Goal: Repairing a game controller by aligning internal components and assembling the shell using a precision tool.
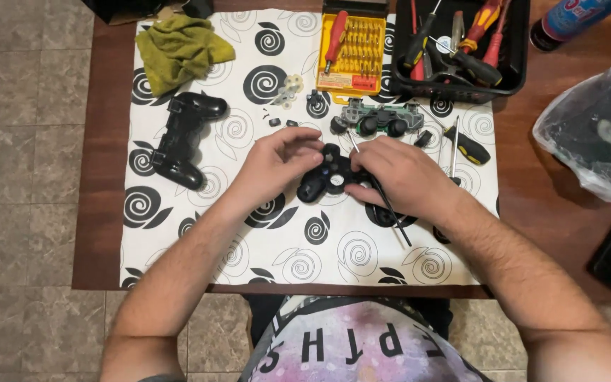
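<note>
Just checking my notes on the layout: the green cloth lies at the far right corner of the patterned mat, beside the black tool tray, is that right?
Not quite. The head view shows the green cloth at the far left corner of the patterned mat, well away from the black tool tray, which sits at the far right.

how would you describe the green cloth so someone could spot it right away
Start at the white mat with black spiral flowers covering the brown wooden table. At its far left corner lies the crumpled olive-green cloth, just above the black plastic controller shell. It is the only soft, green, rumpled thing there.
</note>
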